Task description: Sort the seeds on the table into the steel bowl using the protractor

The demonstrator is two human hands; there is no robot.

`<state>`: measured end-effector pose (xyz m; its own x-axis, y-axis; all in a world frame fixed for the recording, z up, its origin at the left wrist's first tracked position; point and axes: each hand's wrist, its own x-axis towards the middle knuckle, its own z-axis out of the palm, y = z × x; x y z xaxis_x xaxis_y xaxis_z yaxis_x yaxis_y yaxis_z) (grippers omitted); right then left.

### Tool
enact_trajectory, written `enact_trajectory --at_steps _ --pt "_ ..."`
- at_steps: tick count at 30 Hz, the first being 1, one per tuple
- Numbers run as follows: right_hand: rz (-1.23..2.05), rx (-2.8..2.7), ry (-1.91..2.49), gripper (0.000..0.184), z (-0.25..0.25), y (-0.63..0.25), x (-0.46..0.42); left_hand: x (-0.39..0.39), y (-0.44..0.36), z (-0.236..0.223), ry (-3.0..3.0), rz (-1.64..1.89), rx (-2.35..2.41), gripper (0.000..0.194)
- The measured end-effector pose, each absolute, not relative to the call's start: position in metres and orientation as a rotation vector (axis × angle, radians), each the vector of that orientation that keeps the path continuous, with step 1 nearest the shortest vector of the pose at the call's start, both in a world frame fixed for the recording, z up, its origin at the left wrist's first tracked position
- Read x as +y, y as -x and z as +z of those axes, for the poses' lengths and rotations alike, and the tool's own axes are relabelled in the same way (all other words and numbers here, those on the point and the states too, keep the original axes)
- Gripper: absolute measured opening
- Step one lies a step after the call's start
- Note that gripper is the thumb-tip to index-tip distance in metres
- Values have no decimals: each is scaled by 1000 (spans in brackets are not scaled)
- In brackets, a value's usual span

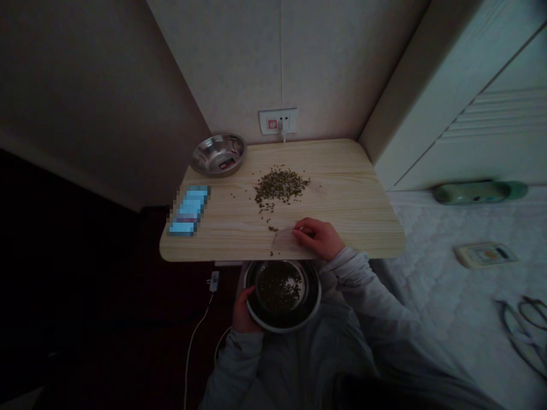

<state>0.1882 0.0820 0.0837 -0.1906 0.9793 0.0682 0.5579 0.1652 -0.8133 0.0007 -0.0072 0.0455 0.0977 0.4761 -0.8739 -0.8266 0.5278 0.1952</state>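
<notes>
My left hand (pixel 247 313) grips the rim of a metal bowl (pixel 314 304) held just below the table's front edge. Small dark green beans, which look like mung beans (pixel 277 287), cover part of its bottom. Over the table's front part, my right hand (pixel 320 236) pinches a thin, see-through sheet (pixel 284 239) that lies low against the wood. A few beans sit beside the sheet, near the edge above the bowl. Farther back, a loose pile of the same beans (pixel 280 185) is spread on the tabletop (pixel 350 193).
A second steel bowl (pixel 217 156) stands at the table's back left, with a blurred-out phone (pixel 189 210) in front. A wall socket (pixel 277 121) holds a plug. On the bed (pixel 423 228) at right lie a green object (pixel 478 192), a remote-like device (pixel 486 254) and glasses-like frames (pixel 519 324).
</notes>
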Motion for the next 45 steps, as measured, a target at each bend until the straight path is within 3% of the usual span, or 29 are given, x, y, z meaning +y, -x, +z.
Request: enact_trajectory --at_steps 7,23,31,45 --pt "640 -2047 1487 22 84 -187 84 -6 -1 48 369 1010 1115 21" --pt "677 -2120 1388 24 83 -188 85 -6 -1 48 367 1010 1145 20" --pt "1111 -1406 1351 23 78 -194 85 -7 1 46 332 1027 1116 19" --pt "608 -1612 1723 17 83 -152 51 -9 3 41 366 1003 1178 18"
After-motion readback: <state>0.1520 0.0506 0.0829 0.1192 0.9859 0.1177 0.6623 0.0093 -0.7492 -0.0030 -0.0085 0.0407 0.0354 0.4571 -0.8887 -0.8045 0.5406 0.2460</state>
